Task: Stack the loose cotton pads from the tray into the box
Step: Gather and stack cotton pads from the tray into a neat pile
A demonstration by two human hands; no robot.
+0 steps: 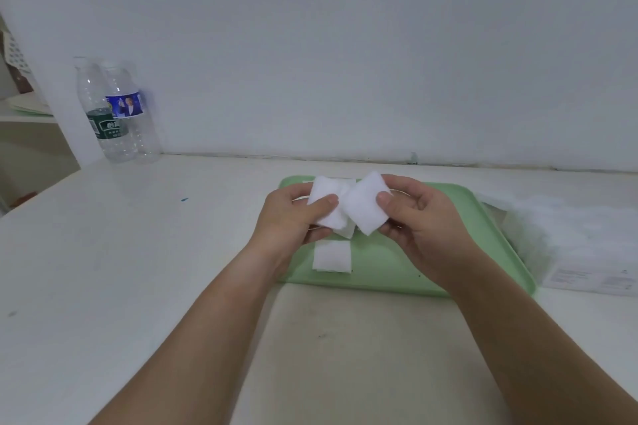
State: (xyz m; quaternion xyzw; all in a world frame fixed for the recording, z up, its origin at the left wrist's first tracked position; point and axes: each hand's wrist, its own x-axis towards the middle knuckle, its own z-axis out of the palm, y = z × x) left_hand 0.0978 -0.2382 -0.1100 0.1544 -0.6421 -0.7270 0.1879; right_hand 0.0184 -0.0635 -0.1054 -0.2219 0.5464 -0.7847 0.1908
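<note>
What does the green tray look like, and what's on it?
The tray is pale green, smooth like plastic, rectangular with rounded corners and a low raised rim. It lies flat on the white table. One square white cotton pad lies loose on it. The left hand and right hand hold other pads above it, hiding part of it. A whitish package lies by its right edge.

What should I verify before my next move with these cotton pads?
1. Grip of left hand on the left pad: ok, thumb pinches it.
2. Grip of right hand on the right pad: ok.
3. Held pads aligned: not ok, they sit at different angles.
4. Pads off the tray: not ok, one loose pad lies on it.
5. Open box ready: cannot tell; only white packaging shows right of the tray.
</note>
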